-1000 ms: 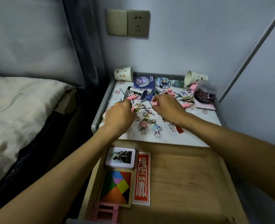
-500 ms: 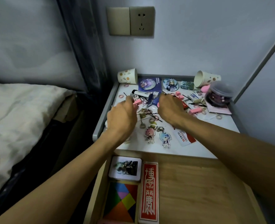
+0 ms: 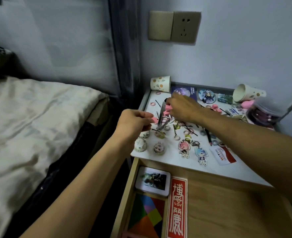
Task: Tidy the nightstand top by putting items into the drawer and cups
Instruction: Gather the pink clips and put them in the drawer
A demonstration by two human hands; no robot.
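Nightstand (image 3: 171,156) cluttered, drawer (image 3: 227,212) open below; bed (image 3: 39,117) left, socket (image 3: 184,27) above.

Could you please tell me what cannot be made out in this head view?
Head view:
- What the right hand grips: its back hides the fingertips.
- Pink piece pinched by the left hand: blurred, unidentifiable.
- Tangram puzzle in the drawer: cut by the bottom edge.
- Jar contents: blurred.

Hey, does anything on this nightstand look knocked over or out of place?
Yes. The right cup at the back of the nightstand lies tipped on its side with its mouth facing left, so nothing can go in it yet. Hairpins and small rings lie scattered across the top.
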